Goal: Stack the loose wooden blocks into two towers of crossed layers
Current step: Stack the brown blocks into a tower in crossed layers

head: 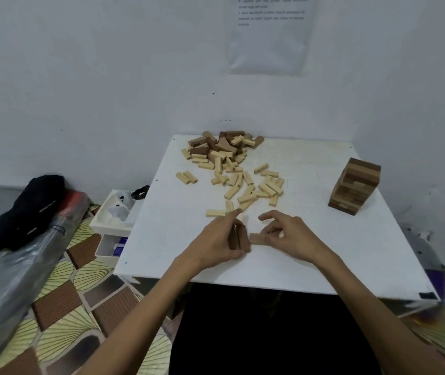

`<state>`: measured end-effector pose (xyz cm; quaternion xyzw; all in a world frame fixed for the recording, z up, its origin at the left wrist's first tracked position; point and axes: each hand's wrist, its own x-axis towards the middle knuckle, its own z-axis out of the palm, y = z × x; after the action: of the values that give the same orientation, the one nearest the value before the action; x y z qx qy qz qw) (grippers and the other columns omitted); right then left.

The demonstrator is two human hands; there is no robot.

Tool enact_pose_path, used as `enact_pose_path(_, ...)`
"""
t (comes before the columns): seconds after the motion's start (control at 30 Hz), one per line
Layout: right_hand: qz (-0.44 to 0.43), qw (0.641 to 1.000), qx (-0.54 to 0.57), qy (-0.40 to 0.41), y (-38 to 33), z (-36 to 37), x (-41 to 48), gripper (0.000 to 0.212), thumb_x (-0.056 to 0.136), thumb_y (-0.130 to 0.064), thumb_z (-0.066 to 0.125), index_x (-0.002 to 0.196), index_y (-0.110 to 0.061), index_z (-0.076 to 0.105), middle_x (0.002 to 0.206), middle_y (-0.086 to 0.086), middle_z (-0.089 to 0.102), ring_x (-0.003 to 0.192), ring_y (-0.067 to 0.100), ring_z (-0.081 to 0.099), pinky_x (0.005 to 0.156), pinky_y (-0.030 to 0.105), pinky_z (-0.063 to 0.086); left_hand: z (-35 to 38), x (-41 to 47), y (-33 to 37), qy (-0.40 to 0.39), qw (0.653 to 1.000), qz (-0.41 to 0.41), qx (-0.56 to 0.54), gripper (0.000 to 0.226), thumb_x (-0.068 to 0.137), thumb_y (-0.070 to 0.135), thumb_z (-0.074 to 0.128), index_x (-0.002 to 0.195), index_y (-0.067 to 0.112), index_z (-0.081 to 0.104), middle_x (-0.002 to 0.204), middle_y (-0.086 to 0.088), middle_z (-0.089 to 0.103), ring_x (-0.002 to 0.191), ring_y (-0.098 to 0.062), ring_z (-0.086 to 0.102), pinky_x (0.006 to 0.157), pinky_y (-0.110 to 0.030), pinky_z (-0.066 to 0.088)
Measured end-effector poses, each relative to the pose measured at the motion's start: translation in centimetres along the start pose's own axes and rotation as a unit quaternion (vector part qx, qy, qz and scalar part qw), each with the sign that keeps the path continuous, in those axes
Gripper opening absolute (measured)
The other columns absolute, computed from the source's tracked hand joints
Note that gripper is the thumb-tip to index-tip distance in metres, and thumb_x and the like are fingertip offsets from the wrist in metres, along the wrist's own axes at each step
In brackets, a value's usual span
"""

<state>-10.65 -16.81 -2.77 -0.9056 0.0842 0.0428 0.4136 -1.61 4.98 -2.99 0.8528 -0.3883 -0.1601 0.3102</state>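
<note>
Loose wooden blocks [232,169], pale and dark, lie scattered and heaped at the upper middle of the white worktop [310,255]. One finished tower [355,185] stands at the right of the frame. The second looks barely begun: at centre, the left hand [216,243] grips two dark blocks [239,239] side by side, while the right hand [291,236] pinches a pale block [256,238] against their side. Nearly the whole pile remains to be stacked.

wall sheet [268,33] print too blurred to read, black cloth [23,212] lettering illegible
</note>
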Motion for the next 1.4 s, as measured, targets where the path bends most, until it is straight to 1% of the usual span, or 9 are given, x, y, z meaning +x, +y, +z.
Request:
enact_pose_path(0.17,-0.04,0.991,-0.099,0.078,1.3,0.8,-0.1,0.022,0.092,-0.02,0.068,0.113,-0.026,0.071,0.114,-0.008,0.066,0.103,0.012,0.057,0.089,0.026,0.044,0.7,0.4,-0.8,0.005,1.0,-0.015,0.023,0.093,0.081,0.04,0.081,0.157,0.022,0.03,0.145,0.005,0.052,0.128,-0.015,0.047,0.104,-0.028,0.041)
enact_pose_path(0.43,-0.076,0.988,-0.117,0.064,1.7,0.6,-0.6,0.024,0.1,-0.019,0.062,0.116,-0.032,0.073,0.107,-0.007,0.053,0.09,0.006,0.053,0.082,0.021,0.046,0.4,0.9,-1.4,0.012,0.999,-0.017,0.032,0.096,0.08,0.044,0.081,0.158,0.036,0.025,0.141,0.02,0.053,0.13,-0.012,0.032,0.104,-0.032,0.036)
enact_pose_path(0.57,-0.096,0.986,-0.118,0.066,2.0,0.5,-0.3,0.027,0.1,-0.013,0.062,0.116,-0.031,0.075,0.11,-0.011,0.053,0.089,0.001,0.054,0.076,0.014,0.04,0.1,1.4,-1.1,-0.008,1.0,-0.016,0.014,0.092,0.086,0.033,0.079,0.159,0.031,0.024,0.148,0.014,0.048,0.135,-0.011,0.03,0.105,-0.029,0.034)
enact_pose_path(0.73,-0.1,0.988,-0.05,0.102,2.1,1.1,-0.3,0.031,0.097,-0.013,0.066,0.127,-0.022,0.067,0.119,-0.007,0.053,0.1,0.005,0.058,0.088,0.018,0.052,0.5,1.5,-0.7,-0.027,0.998,-0.003,-0.053,0.085,0.088,0.019,0.077,0.158,0.023,0.029,0.159,0.006,0.039,0.141,-0.013,0.041,0.116,-0.032,0.037)
enact_pose_path(0.83,-0.084,0.985,-0.087,0.12,2.6,1.0,-0.4,0.036,0.097,-0.025,0.066,0.133,-0.023,0.061,0.118,-0.011,0.049,0.107,0.004,0.05,0.091,0.02,0.046,1.2,1.1,-0.9,0.014,1.0,0.004,-0.022,0.09,0.085,0.033,0.075,0.158,0.018,0.025,0.158,0.004,0.032,0.142,-0.011,0.035,0.117,-0.034,0.036)
enact_pose_path(1.0,-0.045,0.985,-0.154,0.066,3.0,0.6,-0.1,0.047,0.094,-0.028,0.06,0.14,-0.03,0.054,0.109,-0.016,0.047,0.113,0.01,0.039,0.098,0.037,0.037,2.6,0.5,-0.7,0.066,0.994,-0.05,0.065,0.115,0.065,0.075,0.076,0.153,0.018,0.03,0.134,0.001,0.045,0.122,-0.018,0.043,0.103,-0.036,0.044)
enact_pose_path(1.2,-0.051,0.989,-0.12,0.076,2.8,1.1,0.7,0.035,0.098,-0.029,0.063,0.133,-0.032,0.059,0.104,-0.018,0.055,0.104,0.005,0.042,0.097,0.04,0.04,4.1,0.8,0.3,0.098,0.99,-0.075,0.063,0.09,0.067,0.074,0.076,0.133,0.018,0.052,0.119,0.003,0.051,0.113,-0.019,0.052,0.093,-0.035,0.049)
enact_pose_path(1.3,-0.053,0.99,-0.097,0.09,3.1,1.1,0.7,0.039,0.097,-0.024,0.063,0.134,-0.03,0.057,0.103,-0.021,0.058,0.1,0.004,0.044,0.099,0.042,0.044,3.4,0.9,0.3,0.059,0.993,-0.074,0.067,0.104,0.071,0.071,0.075,0.151,0.019,0.034,0.122,0.005,0.055,0.114,-0.016,0.053,0.092,-0.034,0.049)
enact_pose_path(1.4,-0.054,0.992,-0.105,0.033,3.3,0.3,0.4,0.054,0.091,-0.025,0.062,0.144,-0.03,0.047,0.111,-0.022,0.053,0.108,0.002,0.039,0.106,0.042,0.039,1.9,1.0,-0.1,0.008,0.996,-0.052,0.073,0.108,0.075,0.063,0.076,0.158,0.025,0.018,0.105,0.011,0.06,0.097,-0.011,0.054,0.082,-0.034,0.049)
